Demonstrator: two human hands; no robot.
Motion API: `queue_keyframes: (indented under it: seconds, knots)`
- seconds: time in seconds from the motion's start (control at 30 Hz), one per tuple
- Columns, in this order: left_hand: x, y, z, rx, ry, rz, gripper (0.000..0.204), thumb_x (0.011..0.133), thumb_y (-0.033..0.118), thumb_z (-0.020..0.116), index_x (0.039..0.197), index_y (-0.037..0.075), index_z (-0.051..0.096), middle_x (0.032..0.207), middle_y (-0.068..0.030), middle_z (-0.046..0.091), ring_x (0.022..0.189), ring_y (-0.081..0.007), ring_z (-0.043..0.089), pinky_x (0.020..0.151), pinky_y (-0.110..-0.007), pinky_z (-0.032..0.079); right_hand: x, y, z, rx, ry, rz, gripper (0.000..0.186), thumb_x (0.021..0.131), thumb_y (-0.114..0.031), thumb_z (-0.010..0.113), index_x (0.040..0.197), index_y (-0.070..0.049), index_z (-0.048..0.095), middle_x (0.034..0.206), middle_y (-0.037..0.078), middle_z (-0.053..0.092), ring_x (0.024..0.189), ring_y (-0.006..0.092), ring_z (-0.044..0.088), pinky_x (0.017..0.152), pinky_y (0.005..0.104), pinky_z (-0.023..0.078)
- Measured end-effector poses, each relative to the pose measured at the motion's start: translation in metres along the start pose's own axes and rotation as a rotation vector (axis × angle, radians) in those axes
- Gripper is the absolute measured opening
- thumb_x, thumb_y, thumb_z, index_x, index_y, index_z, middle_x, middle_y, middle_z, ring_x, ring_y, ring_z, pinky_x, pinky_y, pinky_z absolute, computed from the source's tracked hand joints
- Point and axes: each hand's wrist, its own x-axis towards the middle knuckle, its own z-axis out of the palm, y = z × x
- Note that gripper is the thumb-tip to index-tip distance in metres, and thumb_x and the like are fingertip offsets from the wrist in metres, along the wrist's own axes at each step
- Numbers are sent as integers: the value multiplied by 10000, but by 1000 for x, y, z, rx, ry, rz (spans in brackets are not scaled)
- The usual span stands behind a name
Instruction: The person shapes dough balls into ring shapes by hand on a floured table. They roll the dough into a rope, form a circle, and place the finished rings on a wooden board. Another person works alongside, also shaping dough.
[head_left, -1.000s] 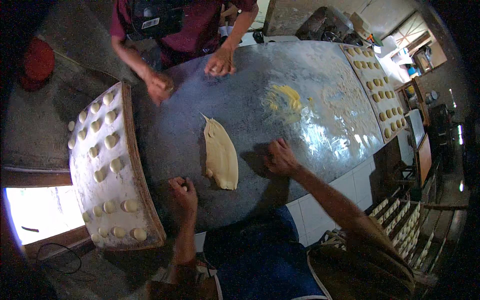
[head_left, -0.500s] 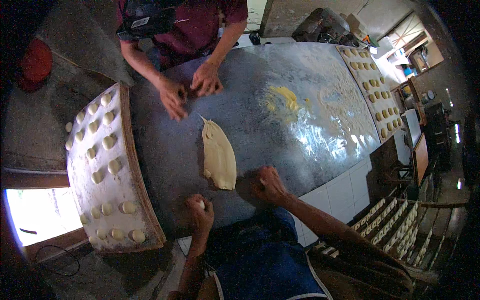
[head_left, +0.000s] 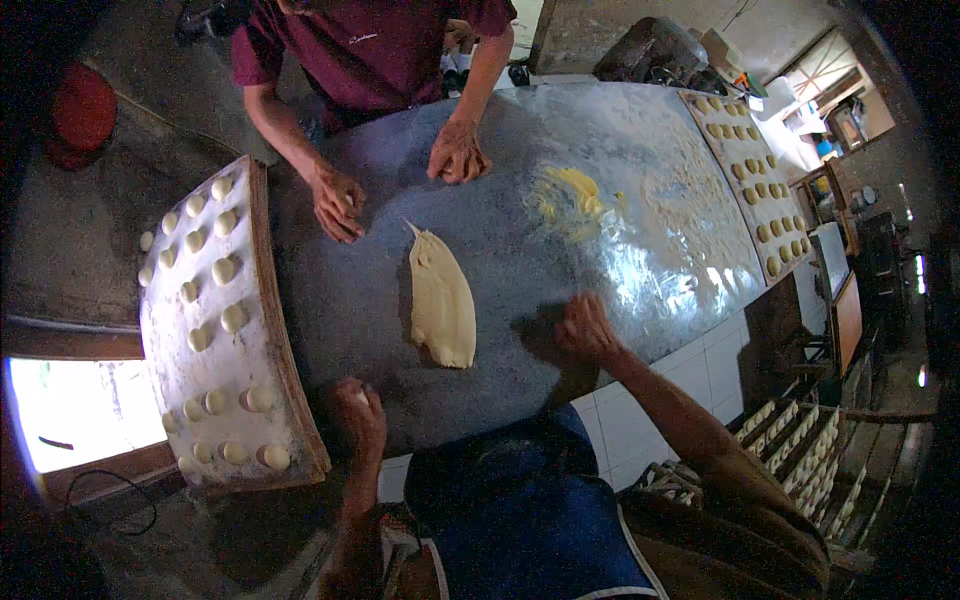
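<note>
A long, flat slab of pale dough [head_left: 443, 305] lies on the dark metal worktable [head_left: 500, 220], its far end drawn into a thin tip. My left hand [head_left: 362, 420] is curled round a small pale dough piece [head_left: 362, 397] at the table's near left, close to the tray's edge. To the right of the slab, my right hand [head_left: 588, 328] is closed and low over the tabletop. Whatever lies under its fingers is hidden. Neither hand touches the slab.
Across the table a co-worker in a maroon shirt works with curled hands [head_left: 340, 205]. A floured board [head_left: 215, 385] at left bears several dough balls; another tray [head_left: 722, 150] stands far right. Yellow fat [head_left: 575, 190] and flour smear the table. A rack [head_left: 800, 450] stands lower right.
My left hand has moved left toward the board with the dough piece. My right hand has shifted right and farther from me. The co-worker's hands have moved apart.
</note>
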Motion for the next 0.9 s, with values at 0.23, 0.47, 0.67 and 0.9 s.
queue_keyframes:
  seconds: [0.23,0.47,0.67,0.9]
  knots:
    - [5,42,-49,-70,-140,65,576,853,174,805,1273,42,433,1196,-186,523,1066,-343,559,913,-487,468,-3,-25,-24,276,-515,275,251,825,-131,694,901,-1,493,882,192,492,855,384,491,759,485,412]
    - [23,53,-86,-24,-363,-25,781,744,124,847,1416,82,453,1392,-168,518,1311,-367,480,1126,-474,390,-2,-50,-27,-93,174,105,235,894,-85,631,1065,43,534,934,226,527,805,387,526,659,499,432]
    - [38,56,-89,86,-408,325,442,826,63,753,1254,120,657,1312,-139,590,1208,-355,576,1010,-489,511,-27,-18,-50,66,-96,267,434,803,-92,747,1179,-25,541,1138,221,586,1095,385,557,915,487,441]
    - [36,96,-97,-147,-360,245,304,787,58,760,1087,69,708,1170,-121,657,1060,-305,657,898,-435,554,-27,-22,-141,393,-163,683,734,729,-91,818,1372,-72,464,1381,152,509,1314,366,463,1091,490,373]
